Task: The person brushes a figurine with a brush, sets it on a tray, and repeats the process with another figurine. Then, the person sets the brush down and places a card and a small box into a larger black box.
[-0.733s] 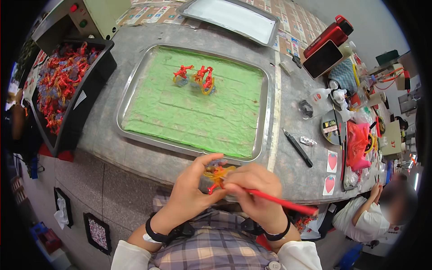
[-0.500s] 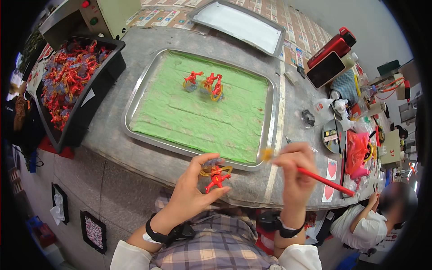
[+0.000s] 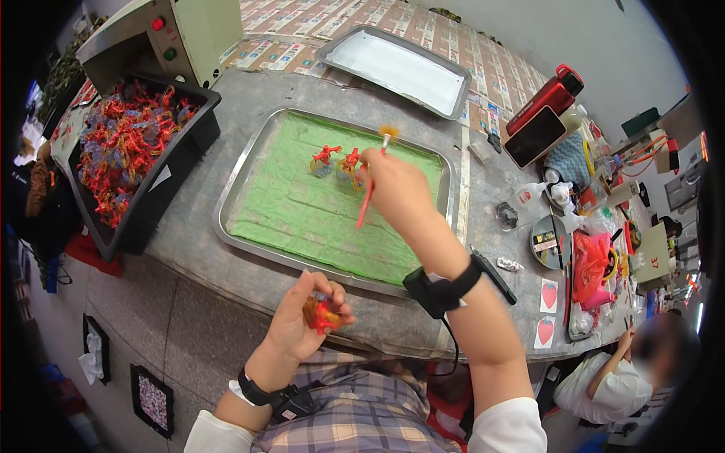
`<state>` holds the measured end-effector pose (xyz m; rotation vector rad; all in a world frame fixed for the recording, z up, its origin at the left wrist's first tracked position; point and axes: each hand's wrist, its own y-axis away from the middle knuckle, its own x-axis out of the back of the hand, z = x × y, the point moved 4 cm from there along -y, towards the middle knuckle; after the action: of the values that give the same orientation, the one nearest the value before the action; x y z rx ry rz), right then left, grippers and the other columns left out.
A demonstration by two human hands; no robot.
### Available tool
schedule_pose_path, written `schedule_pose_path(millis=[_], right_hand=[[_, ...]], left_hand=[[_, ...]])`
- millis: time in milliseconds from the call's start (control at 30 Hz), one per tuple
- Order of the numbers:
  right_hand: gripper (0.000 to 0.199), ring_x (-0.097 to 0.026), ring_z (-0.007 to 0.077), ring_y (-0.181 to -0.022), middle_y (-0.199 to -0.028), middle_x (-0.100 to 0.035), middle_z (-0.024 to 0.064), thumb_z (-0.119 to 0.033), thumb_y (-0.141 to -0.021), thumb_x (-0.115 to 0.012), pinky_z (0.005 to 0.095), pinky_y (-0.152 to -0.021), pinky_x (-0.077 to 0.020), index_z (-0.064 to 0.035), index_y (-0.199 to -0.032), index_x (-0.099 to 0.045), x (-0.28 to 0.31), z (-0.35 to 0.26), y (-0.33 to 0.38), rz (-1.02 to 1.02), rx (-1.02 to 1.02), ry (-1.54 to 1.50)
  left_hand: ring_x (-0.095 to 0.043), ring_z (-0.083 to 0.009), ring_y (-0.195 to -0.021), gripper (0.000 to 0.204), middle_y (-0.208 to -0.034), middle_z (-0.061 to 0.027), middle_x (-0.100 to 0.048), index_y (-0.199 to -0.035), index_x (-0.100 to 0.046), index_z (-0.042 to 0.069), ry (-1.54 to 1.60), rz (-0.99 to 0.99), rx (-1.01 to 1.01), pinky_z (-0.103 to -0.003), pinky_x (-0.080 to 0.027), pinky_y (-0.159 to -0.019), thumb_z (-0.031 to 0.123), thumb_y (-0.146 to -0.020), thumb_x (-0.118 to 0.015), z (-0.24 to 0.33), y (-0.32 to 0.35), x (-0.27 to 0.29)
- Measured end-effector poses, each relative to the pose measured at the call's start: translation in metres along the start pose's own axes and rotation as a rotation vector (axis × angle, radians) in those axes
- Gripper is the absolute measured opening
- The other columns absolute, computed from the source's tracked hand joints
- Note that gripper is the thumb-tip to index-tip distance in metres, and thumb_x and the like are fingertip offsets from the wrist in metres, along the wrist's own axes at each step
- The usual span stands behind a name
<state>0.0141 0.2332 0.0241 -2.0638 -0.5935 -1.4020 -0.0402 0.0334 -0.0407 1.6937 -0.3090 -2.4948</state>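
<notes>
My left hand (image 3: 291, 321) is closed around a small red figurine (image 3: 323, 317) with amber and bluish translucent parts, near the table's front edge. My right hand (image 3: 400, 185) reaches over a metal tray (image 3: 221, 215) lined with green sheet (image 3: 291, 219). Through its fingers runs a red-handled paintbrush (image 3: 365, 205), its yellow bristles pointing away from me. Two similar figurines show on the green lining: one at the left (image 3: 325, 156), another (image 3: 350, 161) right at my right fingertips. Whether those fingers grip it is hidden, and the hand covers whatever lies behind.
At the left stands a black bin (image 3: 162, 192) heaped with red figurines, beside a pale machine (image 3: 204, 41). A white-bottomed tray (image 3: 396, 66) lies at the back. A phone (image 3: 535, 138), red bottle (image 3: 545, 98) and clutter line the right; a person (image 3: 604, 377) sits beyond.
My right hand has swung from the tray's front right corner to the figurines on it, carrying the paintbrush. My left hand has shifted slightly left and down, curling around its figurine.
</notes>
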Motion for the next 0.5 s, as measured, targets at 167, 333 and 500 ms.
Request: schedule_pose_path(millis=[167, 333, 500], right_hand=[[0.024, -0.061, 0.0338, -0.077, -0.081, -0.061, 0.0136, -0.017, -0.077, -0.066, 0.0424, -0.064, -0.0472, -0.0057, -0.093, -0.052, -0.013, 0.01, 0.002, -0.051, 0.032, 0.108], [0.02, -0.063, 0.0308, -0.076, -0.08, -0.063, 0.0118, -0.01, -0.077, -0.065, 0.0388, -0.064, -0.0491, -0.0039, -0.093, -0.055, 0.022, 0.024, 0.042, -0.028, 0.06, -0.206], [0.031, -0.064, 0.0239, -0.08, -0.088, -0.065, 0.0104, -0.007, -0.079, -0.064, 0.0308, -0.072, -0.0492, -0.0079, -0.109, -0.06, 0.055, 0.004, 0.112, -0.299, -0.001, -0.848]], left_hand=[[-0.062, -0.0178, -0.076, 0.027, -0.079, -0.0061, -0.057, -0.1, -0.051, 0.007, -0.051, -0.067, 0.004, -0.033, -0.056, -0.068, 0.033, -0.091, -0.054, 0.003, 0.002, -0.004], [-0.061, -0.0152, -0.076, 0.038, -0.099, -0.0109, -0.057, -0.119, -0.043, 0.005, -0.28, 0.02, 0.004, -0.028, -0.053, -0.067, 0.007, -0.085, -0.059, 0.009, 0.001, -0.015], [-0.06, -0.0137, -0.082, 0.066, -0.114, -0.0131, -0.054, -0.137, -0.028, 0.008, -0.543, -0.022, 0.022, -0.026, -0.052, -0.07, 0.004, -0.082, -0.063, 0.011, -0.001, -0.026]])
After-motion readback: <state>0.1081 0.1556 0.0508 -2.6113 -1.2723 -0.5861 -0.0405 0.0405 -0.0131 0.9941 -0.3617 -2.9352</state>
